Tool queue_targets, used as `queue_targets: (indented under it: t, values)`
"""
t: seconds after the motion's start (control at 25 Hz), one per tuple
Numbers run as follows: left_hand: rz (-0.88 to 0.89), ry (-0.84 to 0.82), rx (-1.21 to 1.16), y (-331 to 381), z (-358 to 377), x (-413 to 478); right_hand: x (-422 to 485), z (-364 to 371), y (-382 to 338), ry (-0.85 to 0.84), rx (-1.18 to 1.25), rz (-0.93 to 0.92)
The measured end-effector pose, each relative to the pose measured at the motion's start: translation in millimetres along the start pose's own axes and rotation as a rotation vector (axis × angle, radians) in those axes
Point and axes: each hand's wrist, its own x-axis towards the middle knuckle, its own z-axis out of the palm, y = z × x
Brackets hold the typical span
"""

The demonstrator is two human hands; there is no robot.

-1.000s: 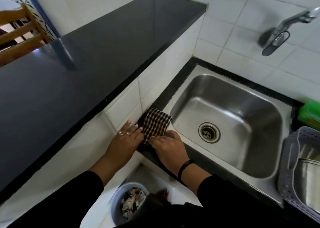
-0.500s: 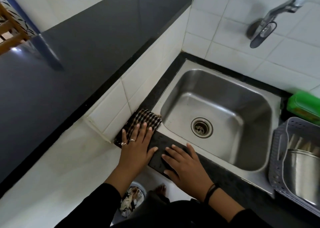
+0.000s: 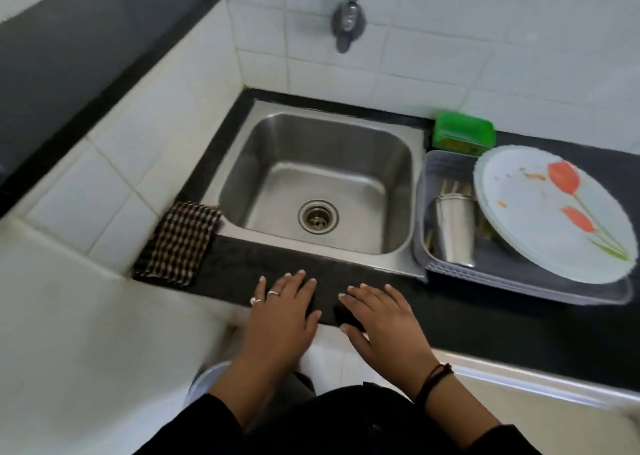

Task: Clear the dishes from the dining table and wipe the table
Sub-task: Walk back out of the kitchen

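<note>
A: Your left hand [image 3: 282, 311] and right hand [image 3: 382, 316] both lie flat on the front edge of the black counter [image 3: 485, 319], fingers spread, neither holding anything. Why there?

B: Judged from the scene, you have nothing left to carry: both palms rest side by side, free for whatever you pick up next.

A: And the cloth [image 3: 180, 243]?

B: It lies folded and flat on the counter at the sink's [image 3: 318, 184] left front corner, against the tiled wall, well clear of your left hand. A place beside the basin probably keeps a wiping cloth near water and off the working surface.

A: Where are the dishes?

B: To your right. Stacked plates [image 3: 550, 212], the top one smeared with food, lean across the grey basket [image 3: 426, 212], which also holds a steel cup [image 3: 453, 226]. A green box [image 3: 464, 136] sits just behind the basket.

A: So the stage?

B: The dishes appear cleared to the sink side. Whether the table has been wiped cannot be told; it is out of view.
</note>
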Motion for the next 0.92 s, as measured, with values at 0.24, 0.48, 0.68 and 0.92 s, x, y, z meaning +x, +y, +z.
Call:
queue_targets:
  t: [0.24,0.48,0.68,0.92]
  values:
    - [0.031,-0.163,0.146,98,58,-53,-102,15,42,-0.284,-0.198,0.112]
    - [-0.073,-0.075,-0.151,124,50,-162,-166,3,4,-0.226,-0.001,-0.118]
    - [-0.299,0.037,-0.22,114,38,-316,-211,5,-66,-0.173,0.201,-0.67]
    - [-0.818,0.303,-0.152,119,45,-566,-294,33,-233,-0.181,0.294,-1.259]
